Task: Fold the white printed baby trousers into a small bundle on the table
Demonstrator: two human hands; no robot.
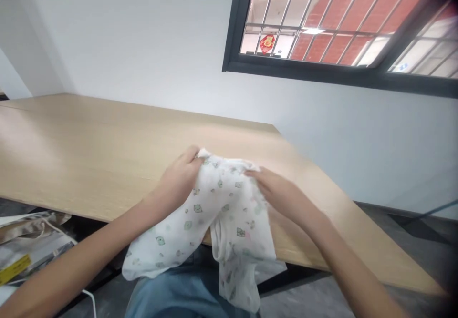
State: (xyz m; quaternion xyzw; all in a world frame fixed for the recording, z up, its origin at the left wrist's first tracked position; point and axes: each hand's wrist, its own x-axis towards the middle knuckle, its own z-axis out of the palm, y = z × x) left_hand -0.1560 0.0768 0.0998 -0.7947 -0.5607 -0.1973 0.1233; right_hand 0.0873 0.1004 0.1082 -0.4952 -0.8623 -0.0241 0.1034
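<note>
A pair of small white pants (222,199) printed with little green animal faces hangs between my two hands, at the near edge of the table. My left hand (186,165) is closed on the left end of the gathered waistband. At its right end, my right hand (268,182) grips the fabric, the thumb and fingers pressed together. Both legs of the pants drop over the table edge; one reaches my lap and the other hangs crumpled beside it. Folds hide parts of the fabric.
The light wooden table (118,141) stretches left and right, its right edge cut at a slant. Behind it stand a white wall (150,41) and a barred window (322,32). A bag with a yellow label (16,268) and a white cord lie low at left.
</note>
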